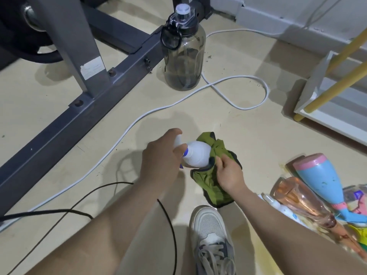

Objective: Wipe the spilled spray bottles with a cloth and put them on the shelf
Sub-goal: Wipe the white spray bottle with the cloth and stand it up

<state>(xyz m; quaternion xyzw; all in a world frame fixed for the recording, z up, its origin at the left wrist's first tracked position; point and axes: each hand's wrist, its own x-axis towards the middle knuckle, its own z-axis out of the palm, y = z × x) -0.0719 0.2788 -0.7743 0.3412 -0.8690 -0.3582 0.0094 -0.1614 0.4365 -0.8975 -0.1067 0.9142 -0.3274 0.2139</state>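
Observation:
My left hand (158,157) grips the spray head of a white spray bottle (196,155) with a blue collar, held above the floor. My right hand (228,175) pinches a green cloth (210,181) with dark trim, wrapped around the bottle's lower body. At the lower right several other bottles lie on the floor: a blue one with a pink base (323,179), a clear orange one (297,199) and a small white one (282,209). The white shelf (325,120) with yellow legs stands at the right edge.
A large dark water jug (183,54) stands behind, next to a grey exercise-bike frame (83,108). A white cable (238,104) loops across the floor and a black cable (111,185) lies near my arms. My shoe (212,239) is below the cloth. Yellowish liquid stains the floor at the lower right.

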